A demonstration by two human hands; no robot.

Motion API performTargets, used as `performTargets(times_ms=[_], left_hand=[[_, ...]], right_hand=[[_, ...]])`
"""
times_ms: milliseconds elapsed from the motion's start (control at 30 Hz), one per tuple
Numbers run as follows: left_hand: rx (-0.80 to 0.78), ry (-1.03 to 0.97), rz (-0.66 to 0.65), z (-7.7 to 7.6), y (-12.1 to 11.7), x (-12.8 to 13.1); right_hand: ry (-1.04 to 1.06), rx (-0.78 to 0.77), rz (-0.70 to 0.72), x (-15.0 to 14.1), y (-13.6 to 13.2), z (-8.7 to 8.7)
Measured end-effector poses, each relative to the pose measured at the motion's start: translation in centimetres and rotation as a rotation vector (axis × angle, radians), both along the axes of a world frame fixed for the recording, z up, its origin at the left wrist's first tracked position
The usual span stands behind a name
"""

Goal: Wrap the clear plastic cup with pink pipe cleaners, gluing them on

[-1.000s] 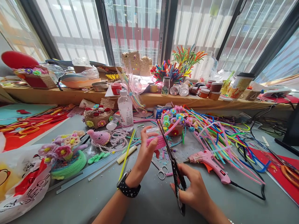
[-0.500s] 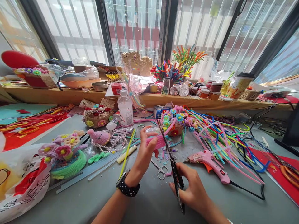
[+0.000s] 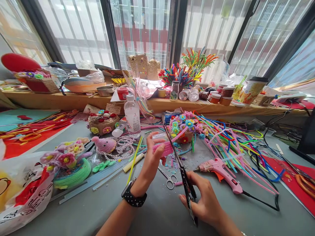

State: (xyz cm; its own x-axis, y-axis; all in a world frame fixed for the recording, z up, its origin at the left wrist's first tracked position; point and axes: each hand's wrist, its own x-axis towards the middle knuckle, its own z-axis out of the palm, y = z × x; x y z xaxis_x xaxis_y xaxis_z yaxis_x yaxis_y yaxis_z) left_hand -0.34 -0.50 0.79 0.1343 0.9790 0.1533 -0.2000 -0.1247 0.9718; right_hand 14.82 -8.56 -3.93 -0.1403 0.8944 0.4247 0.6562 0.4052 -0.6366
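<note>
Between the thumb and fingers of my left hand (image 3: 153, 155) is a bundle of pink pipe cleaners (image 3: 164, 149), with one strand sticking out to the upper right. My right hand (image 3: 205, 198) grips the handles of long black scissors (image 3: 181, 167). Their blades point up and away, lying across the protruding pink strand close to my left fingers. Whether the blades touch the strand I cannot tell. Below the bundle, small grey scissors (image 3: 169, 179) lie on the table among tiny coloured clippings.
A pink glue gun (image 3: 221, 172) with a black cord lies right, before many loose coloured pipe cleaners (image 3: 231, 144). Flower-covered baskets (image 3: 103, 124) and a clear bottle (image 3: 133, 116) stand behind. At left are a green flower piece (image 3: 72, 173) and a plastic bag (image 3: 27, 196).
My left hand and the pink bundle have shifted very slightly left. The black scissors stay across the protruding strand, which has bobbed a little. Everything else looks the same.
</note>
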Motion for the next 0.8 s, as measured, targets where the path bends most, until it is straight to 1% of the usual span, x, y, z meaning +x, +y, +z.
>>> performTargets(times_ms=[267, 567, 633, 800], left_hand=[[-0.002, -0.006, 0.025, 0.39, -0.25, 0.15], [-0.011, -0.022, 0.006, 0.01, 0.0, 0.11], [-0.002, -0.022, 0.004, 0.02, 0.04, 0.09], [0.0, 0.02, 0.002, -0.03, 0.08, 0.08]], right_hand=[[-0.027, 0.035, -0.012, -0.02, 0.29, -0.3], [-0.027, 0.076, -0.014, -0.17, 0.33, -0.37], [-0.012, 0.066, -0.033, -0.17, 0.32, -0.38], [0.013, 0.004, -0.015, -0.13, 0.21, -0.16]])
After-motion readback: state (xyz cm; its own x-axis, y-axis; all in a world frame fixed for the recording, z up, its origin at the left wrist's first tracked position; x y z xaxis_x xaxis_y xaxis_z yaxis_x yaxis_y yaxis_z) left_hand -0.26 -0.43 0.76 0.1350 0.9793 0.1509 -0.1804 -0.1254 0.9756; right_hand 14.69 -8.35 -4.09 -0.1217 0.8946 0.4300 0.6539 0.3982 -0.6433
